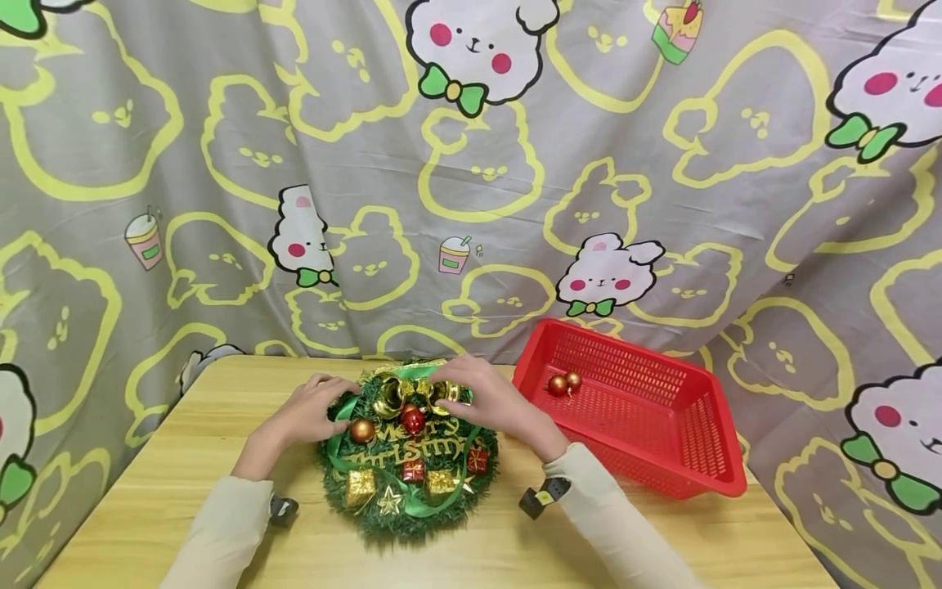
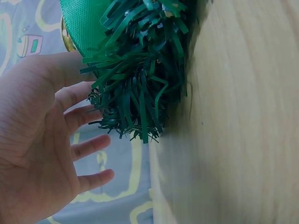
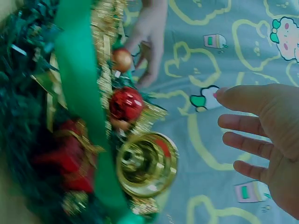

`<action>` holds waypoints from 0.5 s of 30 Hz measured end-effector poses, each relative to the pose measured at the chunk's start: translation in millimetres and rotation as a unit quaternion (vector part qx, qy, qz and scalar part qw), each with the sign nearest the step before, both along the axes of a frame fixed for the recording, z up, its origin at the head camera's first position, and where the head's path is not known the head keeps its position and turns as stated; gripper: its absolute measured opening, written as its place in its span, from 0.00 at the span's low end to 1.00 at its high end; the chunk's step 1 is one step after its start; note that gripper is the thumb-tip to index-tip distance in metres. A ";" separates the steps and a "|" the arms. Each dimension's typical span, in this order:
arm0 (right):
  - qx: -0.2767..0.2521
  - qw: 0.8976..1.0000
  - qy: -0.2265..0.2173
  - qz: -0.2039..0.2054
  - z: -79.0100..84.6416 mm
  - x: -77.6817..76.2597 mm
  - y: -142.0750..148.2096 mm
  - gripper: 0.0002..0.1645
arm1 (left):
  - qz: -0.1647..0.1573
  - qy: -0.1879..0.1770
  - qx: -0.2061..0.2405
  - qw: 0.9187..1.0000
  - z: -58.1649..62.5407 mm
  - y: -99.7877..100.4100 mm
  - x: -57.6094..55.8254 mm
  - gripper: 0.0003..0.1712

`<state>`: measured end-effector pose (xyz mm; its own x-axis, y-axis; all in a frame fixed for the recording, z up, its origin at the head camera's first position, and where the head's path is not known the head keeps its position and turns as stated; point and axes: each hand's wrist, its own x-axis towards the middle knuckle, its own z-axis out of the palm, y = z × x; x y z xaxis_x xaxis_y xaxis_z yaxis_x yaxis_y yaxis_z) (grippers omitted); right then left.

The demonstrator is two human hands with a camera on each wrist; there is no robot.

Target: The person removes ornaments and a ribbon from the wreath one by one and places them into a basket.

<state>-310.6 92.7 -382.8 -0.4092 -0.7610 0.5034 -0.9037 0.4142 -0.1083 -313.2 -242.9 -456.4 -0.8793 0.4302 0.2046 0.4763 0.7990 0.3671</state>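
Head cam's got a loose, ungripping left hand [image 1: 315, 411] at the wreath [image 1: 401, 522]'s left edge, relaxed right hand [image 1: 487, 397] over its far-right side, red basket [image 1: 640, 425] right.

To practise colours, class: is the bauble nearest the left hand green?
No, the Christmas bauble nearest the left hand is coppery gold.

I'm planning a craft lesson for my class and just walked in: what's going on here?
A person is working at a decorated Christmas wreath on a table. The left hand is at its left edge, by a copper-coloured ball; the right hand, fingers spread, is near a golden bell. Two balls lie in a red basket.
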 end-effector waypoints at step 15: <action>0.069 0.996 -0.032 -0.036 -38.1 -8.8 -29.1 0.22 | -0.003 0.001 -0.002 1.000 -1.0 -2.4 -0.4 0.28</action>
<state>-319.3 63.6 -420.9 -0.4933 -0.7883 0.3677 -0.8641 0.4927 -0.1030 -313.6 -245.3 -457.4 -0.8758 0.4369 0.2050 0.4826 0.7971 0.3628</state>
